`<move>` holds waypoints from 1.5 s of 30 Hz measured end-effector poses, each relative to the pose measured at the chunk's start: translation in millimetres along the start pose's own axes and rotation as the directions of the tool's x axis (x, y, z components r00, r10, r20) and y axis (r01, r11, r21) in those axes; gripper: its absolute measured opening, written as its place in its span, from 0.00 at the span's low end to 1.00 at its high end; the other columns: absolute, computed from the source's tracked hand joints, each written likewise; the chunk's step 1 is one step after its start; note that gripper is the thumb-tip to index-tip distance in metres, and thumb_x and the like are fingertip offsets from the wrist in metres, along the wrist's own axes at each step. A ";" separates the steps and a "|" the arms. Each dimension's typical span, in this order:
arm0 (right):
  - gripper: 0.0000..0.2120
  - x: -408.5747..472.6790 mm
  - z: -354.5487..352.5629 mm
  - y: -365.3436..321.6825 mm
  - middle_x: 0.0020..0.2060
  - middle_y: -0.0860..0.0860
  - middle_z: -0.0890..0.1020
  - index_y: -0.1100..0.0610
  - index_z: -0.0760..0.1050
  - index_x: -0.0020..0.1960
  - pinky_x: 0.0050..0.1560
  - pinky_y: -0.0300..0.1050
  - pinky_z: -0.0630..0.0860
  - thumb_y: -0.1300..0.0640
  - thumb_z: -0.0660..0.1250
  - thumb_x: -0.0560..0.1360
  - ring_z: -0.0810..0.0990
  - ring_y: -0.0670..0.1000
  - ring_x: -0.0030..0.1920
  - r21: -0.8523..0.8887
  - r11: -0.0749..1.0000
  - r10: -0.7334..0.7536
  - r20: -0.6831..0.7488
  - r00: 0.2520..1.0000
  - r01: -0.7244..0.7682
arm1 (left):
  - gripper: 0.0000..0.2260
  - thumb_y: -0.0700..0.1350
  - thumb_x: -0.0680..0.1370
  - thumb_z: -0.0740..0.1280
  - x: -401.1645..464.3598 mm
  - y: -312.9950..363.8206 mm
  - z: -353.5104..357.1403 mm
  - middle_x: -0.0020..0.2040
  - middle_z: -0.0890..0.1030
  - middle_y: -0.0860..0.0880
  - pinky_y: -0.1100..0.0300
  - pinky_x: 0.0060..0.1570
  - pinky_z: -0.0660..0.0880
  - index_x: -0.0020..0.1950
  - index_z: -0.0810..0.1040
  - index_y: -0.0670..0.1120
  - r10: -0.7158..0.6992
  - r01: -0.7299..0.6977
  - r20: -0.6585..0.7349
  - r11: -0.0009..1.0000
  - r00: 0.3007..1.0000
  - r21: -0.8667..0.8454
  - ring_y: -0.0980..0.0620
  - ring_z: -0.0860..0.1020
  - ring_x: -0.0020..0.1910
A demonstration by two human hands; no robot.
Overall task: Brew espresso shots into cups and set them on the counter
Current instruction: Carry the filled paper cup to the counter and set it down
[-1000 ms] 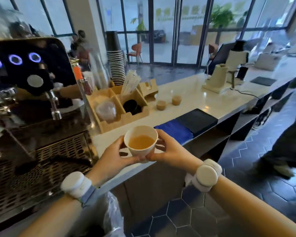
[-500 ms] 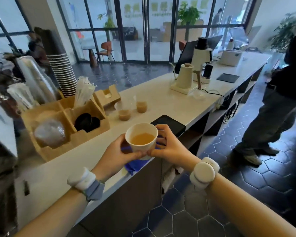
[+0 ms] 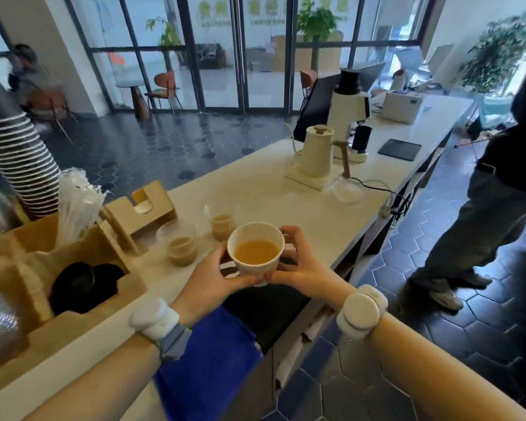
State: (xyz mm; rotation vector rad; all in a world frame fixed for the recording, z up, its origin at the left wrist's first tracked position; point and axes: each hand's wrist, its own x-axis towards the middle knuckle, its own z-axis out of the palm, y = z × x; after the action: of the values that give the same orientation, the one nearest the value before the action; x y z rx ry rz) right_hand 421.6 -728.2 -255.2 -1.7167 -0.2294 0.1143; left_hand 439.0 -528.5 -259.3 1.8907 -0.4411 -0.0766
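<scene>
A: What's the biggest thing here?

B: The white counter, running from lower left to far right. Take it as the landmark. On its left end sits a cardboard organizer holding black lids and wrapped straws, with a tall stack of paper cups behind it.

A: Further along the counter?

B: A cream kettle on its base near the far edge, and beyond it a white grinder. At the counter's near edge lie a blue cloth and a black mat side by side.

A: And the cups?

B: Two small clear cups of brown liquid stand on the counter, just beside the organizer. The white paper cup, part-filled with amber liquid, is upright above the counter's near edge, over the black mat and not touching it.

A: Who holds it?

B: Both hands. The left hand has fingers wrapped on the cup's left side, the right hand has fingers curled on its right, thumbs meeting near the base.
</scene>
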 end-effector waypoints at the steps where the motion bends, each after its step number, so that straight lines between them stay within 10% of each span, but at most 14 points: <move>1: 0.33 10.2 -6.4 3.2 0.61 0.49 0.68 0.50 0.58 0.63 0.52 0.36 0.78 0.69 0.73 0.68 0.74 0.46 0.58 0.000 1.000 0.002 -0.006 1.000 -0.002 | 0.34 0.57 0.63 0.78 12.6 -3.7 1.6 0.60 0.78 0.59 0.61 0.56 0.76 0.65 0.69 0.59 -0.010 0.010 0.006 1.000 1.000 -0.001 0.60 0.77 0.59; 16: 0.34 166.2 -100.5 71.2 0.59 0.42 0.70 0.44 0.60 0.62 0.47 0.29 0.76 0.64 0.76 0.66 0.74 0.42 0.58 -0.089 0.996 0.038 0.109 0.993 -0.028 | 0.37 0.57 0.60 0.79 157.9 -54.2 51.7 0.60 0.77 0.58 0.70 0.52 0.73 0.65 0.67 0.55 -0.178 0.167 -0.162 0.983 0.971 -0.076 0.61 0.75 0.59; 27: 0.33 262.4 -141.6 116.0 0.60 0.41 0.70 0.43 0.58 0.63 0.56 0.36 0.75 0.60 0.74 0.69 0.73 0.45 0.60 -0.102 0.994 0.078 0.436 0.897 -0.036 | 0.35 0.52 0.65 0.79 217.3 -94.2 88.1 0.57 0.74 0.64 0.82 0.42 0.69 0.67 0.66 0.57 -0.388 0.361 -0.414 0.921 0.824 -0.145 0.67 0.73 0.55; 33: 0.33 296.3 -144.0 133.1 0.56 0.34 0.68 0.40 0.58 0.62 0.44 0.22 0.74 0.60 0.75 0.69 0.74 0.40 0.55 -0.133 0.991 0.065 0.502 0.863 0.002 | 0.36 0.51 0.66 0.79 234.6 -108.4 93.4 0.59 0.75 0.61 0.83 0.42 0.68 0.69 0.65 0.55 -0.446 0.427 -0.476 0.891 0.758 -0.156 0.63 0.73 0.57; 45: 0.32 317.3 -146.3 143.9 0.59 0.43 0.72 0.47 0.59 0.63 0.58 0.38 0.76 0.65 0.73 0.69 0.75 0.46 0.61 -0.057 0.998 0.041 0.564 0.824 -0.010 | 0.31 0.45 0.69 0.77 243.6 -110.3 94.2 0.56 0.72 0.66 0.82 0.42 0.67 0.63 0.63 0.57 -0.491 0.455 -0.486 0.868 0.723 -0.199 0.82 0.69 0.49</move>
State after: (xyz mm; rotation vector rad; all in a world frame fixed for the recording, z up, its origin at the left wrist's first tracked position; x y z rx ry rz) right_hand 773.5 -821.2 -356.4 -1.7006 -0.6550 0.6520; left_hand 669.3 -662.8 -355.9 1.8219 0.4303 0.0880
